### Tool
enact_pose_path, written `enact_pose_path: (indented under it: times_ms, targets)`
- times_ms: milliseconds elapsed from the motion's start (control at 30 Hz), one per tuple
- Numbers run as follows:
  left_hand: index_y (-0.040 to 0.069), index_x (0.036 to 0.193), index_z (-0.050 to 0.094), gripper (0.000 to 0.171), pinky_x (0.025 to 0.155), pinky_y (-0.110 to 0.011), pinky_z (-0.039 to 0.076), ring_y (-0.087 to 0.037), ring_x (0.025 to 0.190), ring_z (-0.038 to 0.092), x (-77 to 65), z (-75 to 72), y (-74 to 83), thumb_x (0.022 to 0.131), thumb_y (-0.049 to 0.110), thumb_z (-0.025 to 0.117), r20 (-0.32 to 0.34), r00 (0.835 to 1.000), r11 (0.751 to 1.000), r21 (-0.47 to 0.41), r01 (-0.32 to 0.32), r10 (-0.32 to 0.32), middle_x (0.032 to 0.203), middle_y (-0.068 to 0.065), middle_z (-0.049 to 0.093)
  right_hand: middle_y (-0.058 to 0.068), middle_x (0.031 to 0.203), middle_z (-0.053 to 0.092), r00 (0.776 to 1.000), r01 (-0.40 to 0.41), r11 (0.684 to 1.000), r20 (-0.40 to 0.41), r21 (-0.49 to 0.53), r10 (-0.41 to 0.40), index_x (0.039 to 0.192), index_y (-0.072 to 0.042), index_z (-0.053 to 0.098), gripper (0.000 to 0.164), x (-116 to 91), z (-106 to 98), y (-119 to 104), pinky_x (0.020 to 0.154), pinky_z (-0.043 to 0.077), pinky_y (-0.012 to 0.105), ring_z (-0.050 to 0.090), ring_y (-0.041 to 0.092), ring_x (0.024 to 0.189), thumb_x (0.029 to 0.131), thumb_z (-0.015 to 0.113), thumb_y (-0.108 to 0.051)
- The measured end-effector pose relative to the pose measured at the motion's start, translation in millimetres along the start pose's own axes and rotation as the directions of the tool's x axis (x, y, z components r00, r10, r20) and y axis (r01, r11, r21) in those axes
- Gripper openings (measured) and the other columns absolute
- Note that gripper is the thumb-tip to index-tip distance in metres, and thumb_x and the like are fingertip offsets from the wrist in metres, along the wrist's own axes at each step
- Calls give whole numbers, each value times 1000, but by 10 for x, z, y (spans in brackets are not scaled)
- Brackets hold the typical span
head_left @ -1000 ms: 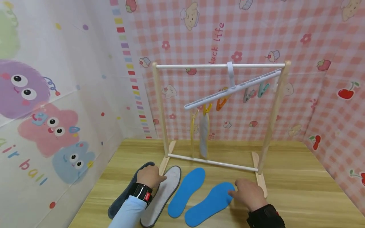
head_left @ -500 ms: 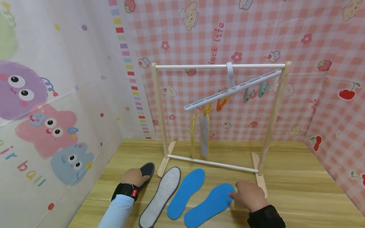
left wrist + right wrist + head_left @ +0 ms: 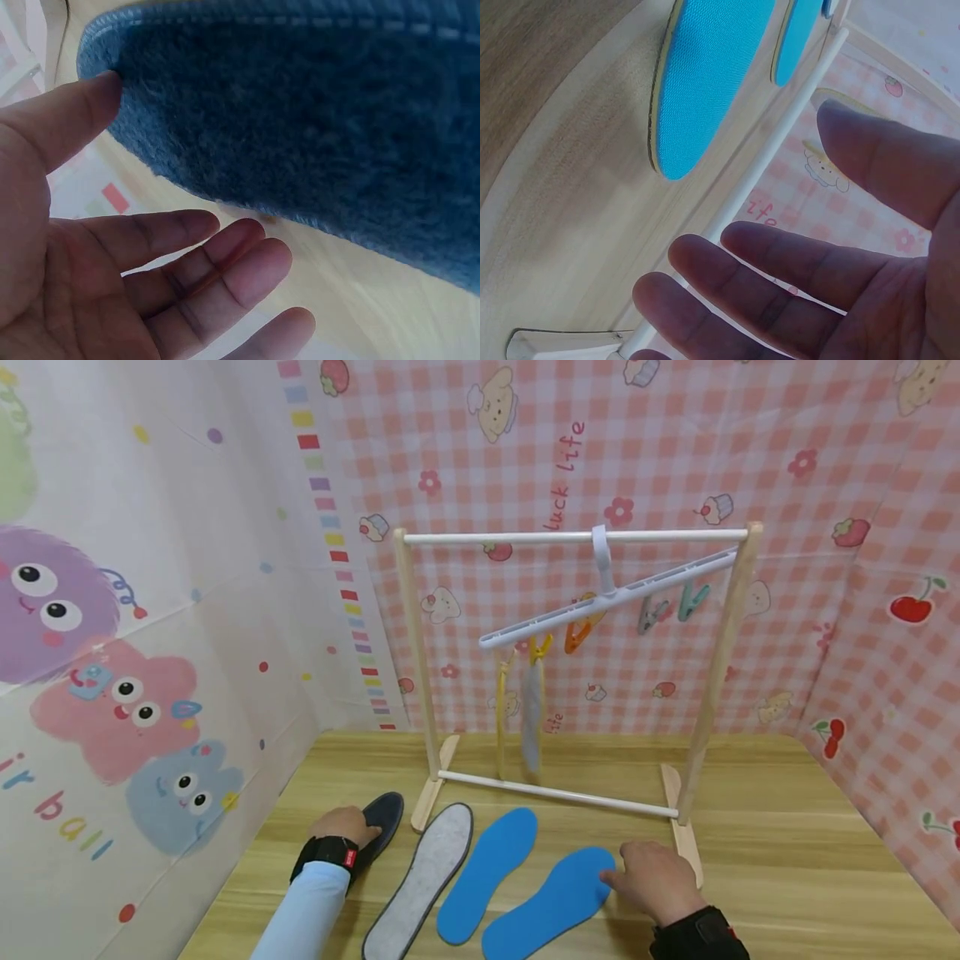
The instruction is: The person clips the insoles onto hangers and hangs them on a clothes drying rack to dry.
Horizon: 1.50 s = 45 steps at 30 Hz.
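Note:
In the head view my left hand [image 3: 339, 829] is at the dark fuzzy insole [image 3: 386, 817] on the far left. The left wrist view shows its thumb [image 3: 79, 112] over the insole's fleecy face, while the other fingers lie loosely along the outer edge without curling round it. To the right lies a grey insole [image 3: 427, 868] with a dark rim, then two blue insoles [image 3: 491, 872]. My right hand [image 3: 651, 878] is beside the right blue insole [image 3: 558, 902]. In the right wrist view its fingers [image 3: 757, 285] are spread and relaxed, holding nothing.
A wooden rack with a white top bar [image 3: 502, 538] stands behind the insoles. From it hangs a tilted white hanger [image 3: 547, 625] with orange, yellow, grey and green clips. A yellow clip [image 3: 540, 649] holds a greyish insole [image 3: 532, 718] edge-on. Patterned cloth walls enclose the wooden tabletop [image 3: 787, 827].
My left hand has moved left from above the grey insole to the dark one, uncovering the grey one. The right hand has stayed nearly still beside the right blue insole.

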<state>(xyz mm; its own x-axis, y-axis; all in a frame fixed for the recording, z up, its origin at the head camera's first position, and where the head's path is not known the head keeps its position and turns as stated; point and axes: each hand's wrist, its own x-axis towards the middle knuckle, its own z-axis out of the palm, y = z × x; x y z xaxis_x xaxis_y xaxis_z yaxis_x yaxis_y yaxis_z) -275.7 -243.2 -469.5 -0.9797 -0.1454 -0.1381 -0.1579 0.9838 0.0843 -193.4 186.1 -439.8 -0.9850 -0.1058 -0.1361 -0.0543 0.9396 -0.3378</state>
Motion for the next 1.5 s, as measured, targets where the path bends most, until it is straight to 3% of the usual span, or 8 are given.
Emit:
enact_pose_path:
  times_ms: [133,533,700,867,1300,1500]
  targets:
    - [-7,96,72,47,72,-52,54,-36,84,68,21,-19,4,84,38,75,6,1000,1000,-8,9,-9,93,-23,70,6,77,62,1000,-15,1000,8,8,15,97,0,71,38,-6,3,-6,56,43,36,53,20,66,85,77,-35]
    - [-4,100,72,48,72,-52,54,-32,83,67,124,24,-12,80,38,81,45,999,1000,-9,26,-25,94,-19,70,12,89,68,1000,-9,1000,12,24,9,102,3,71,43,-22,89,48,66,51,45,64,27,78,85,76,-37]
    - [-4,101,72,50,70,-51,54,-29,79,66,137,27,-2,78,38,83,15,999,999,-5,47,-47,94,-19,70,14,92,69,1000,-12,1000,14,24,12,104,3,71,44,-19,90,35,69,52,47,65,30,81,85,76,-36]
    - [-6,102,71,51,69,-49,54,-29,78,66,121,-9,38,77,36,85,-7,998,998,-15,67,-67,94,-20,70,11,84,67,1000,19,1000,-11,5,-19,99,3,70,43,-16,115,38,65,51,46,63,28,75,85,76,-38]
    - [-5,97,73,46,70,-49,55,-32,78,68,137,2,37,74,32,87,-63,998,1000,6,12,-12,88,-18,70,3,70,57,999,26,999,-39,20,-25,88,-2,69,34,-4,121,-15,58,44,39,54,19,65,84,77,-35]
    - [-4,96,73,45,66,-48,54,-30,76,68,139,36,40,74,33,87,-77,997,1000,23,10,-9,86,-17,70,4,71,58,1000,25,999,-15,21,-25,90,-1,69,35,12,141,-19,60,45,41,56,21,67,85,77,-35]
